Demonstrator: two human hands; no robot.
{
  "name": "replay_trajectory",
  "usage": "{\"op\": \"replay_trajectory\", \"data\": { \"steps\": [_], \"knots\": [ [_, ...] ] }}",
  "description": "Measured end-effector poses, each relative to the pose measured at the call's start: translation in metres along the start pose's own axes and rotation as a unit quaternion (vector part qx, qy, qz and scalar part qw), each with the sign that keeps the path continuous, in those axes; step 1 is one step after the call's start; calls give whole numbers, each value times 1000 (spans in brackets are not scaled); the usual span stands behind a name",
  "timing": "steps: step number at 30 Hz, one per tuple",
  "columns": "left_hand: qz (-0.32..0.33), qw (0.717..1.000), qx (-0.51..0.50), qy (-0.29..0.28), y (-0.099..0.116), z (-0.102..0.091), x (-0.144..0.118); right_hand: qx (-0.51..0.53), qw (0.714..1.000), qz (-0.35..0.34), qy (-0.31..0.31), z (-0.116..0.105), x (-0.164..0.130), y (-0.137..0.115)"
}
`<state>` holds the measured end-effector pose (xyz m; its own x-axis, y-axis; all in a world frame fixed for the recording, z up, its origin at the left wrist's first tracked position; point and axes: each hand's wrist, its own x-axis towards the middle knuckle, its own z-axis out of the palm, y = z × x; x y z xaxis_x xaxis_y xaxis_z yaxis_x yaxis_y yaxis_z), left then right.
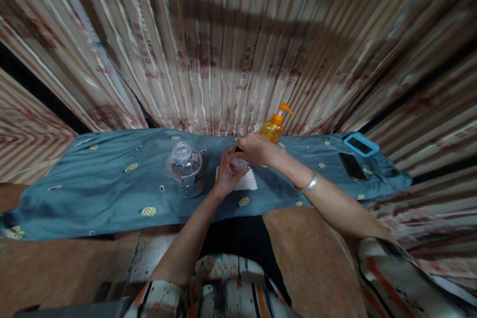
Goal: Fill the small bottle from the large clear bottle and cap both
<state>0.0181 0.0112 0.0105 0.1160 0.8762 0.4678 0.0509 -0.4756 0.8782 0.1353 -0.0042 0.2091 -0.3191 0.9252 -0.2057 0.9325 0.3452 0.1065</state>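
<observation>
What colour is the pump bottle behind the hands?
The pump bottle is orange, with an orange pump head and amber body; the head view shows it.

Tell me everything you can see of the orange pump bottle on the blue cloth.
The orange pump bottle looks like translucent amber plastic, with an orange collar and an orange pump head whose spout points to the right. It stands upright at the far edge of the blue cloth, close to the striped curtain. The right hand lies in front of it and hides its lower part, so contact between them cannot be judged. The liquid level is not readable.
</observation>
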Motion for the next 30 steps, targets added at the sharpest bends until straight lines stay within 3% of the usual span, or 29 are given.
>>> {"op": "replay_trajectory", "data": {
  "steps": [6, 12, 21, 25, 30],
  "knots": [
    [0, 1000, -6, -1, 3, -3, 2, 20, 999, 33, 35, 8, 4, 4],
    [-25, 1000, -17, 1, -1, -1, 2, 68, 997, -26, 37, 10, -4, 10],
    [-15, 1000, -18, 6, -4, -5, 0, 134, 988, -2, 82, 24, 11, 9],
    [1, 1000, -27, 16, -7, -7, 2, 237, 965, 0, 111, 57, 14, 31],
    [5, 999, -33, 22, -3, -5, 0, 307, 941, 74, 126, 128, 13, 40]
  ]
}}
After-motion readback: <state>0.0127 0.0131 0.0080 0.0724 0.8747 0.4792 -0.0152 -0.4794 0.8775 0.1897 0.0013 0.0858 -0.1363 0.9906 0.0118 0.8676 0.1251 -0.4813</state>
